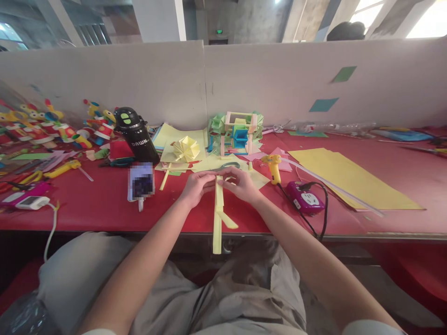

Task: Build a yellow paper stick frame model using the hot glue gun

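The left hand and the right hand both pinch the far end of a yellow paper strip, which points to six o'clock, past the near edge of the red table. From the hands, a spiky yellow paper ball sits at about eleven o'clock, and a yellow glue gun lies near three o'clock.

Furniture: red tabletop. Rear: pale two-panel partition, vertical seam near center. Beyond: white column, gray concrete wall, lit green sign. Upper right: bright windows.
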A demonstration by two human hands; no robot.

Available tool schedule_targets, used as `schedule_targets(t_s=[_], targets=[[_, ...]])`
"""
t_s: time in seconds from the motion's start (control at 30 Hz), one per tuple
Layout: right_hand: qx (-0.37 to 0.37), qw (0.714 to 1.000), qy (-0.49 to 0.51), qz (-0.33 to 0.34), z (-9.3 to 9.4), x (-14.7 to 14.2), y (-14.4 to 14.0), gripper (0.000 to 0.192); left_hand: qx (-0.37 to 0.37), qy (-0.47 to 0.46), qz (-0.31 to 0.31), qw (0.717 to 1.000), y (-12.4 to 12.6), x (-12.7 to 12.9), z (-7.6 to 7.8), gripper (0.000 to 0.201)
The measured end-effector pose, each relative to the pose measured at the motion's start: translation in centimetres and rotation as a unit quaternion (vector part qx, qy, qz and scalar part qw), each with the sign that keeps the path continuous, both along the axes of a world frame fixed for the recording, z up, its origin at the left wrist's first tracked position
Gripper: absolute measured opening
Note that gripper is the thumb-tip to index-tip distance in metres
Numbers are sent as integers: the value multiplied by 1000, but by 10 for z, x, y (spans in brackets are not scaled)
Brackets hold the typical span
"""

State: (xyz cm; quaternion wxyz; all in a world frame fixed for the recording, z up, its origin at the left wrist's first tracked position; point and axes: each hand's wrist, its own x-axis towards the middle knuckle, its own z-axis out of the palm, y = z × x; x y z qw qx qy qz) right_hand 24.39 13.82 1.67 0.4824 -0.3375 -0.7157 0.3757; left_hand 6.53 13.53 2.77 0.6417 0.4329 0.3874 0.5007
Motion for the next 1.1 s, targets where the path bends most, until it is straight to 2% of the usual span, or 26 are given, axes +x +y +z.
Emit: schedule_targets(t_s=[0.2,0.43,0.57,0.67,0.87,1.0,1.1], targets=[[-28,1000,-6,-4,0,5,5,32,70,42,-32,996,-3,-2,-1,56],[-97,995,21,8,5,7,5,33,74,57,-51,994,-5,-2,3,63],[-87,996,4,-6,10,7,3,33,62,71,-49,994,-6,-1,3,67],[-72,997,-4,-14,11,7,3,31,62,76,-56,994,-5,0,1,65],[-105,994,29,-8,9,7,4,33,29,38,-59,997,-4,0,-1,51],[-132,988,79,23,9,6,4,35,-15,0,-117,993,-6,-1,0,38],[-151,981,112,48,8,6,3,35,-19,-6,-159,987,-6,-2,-1,35]])
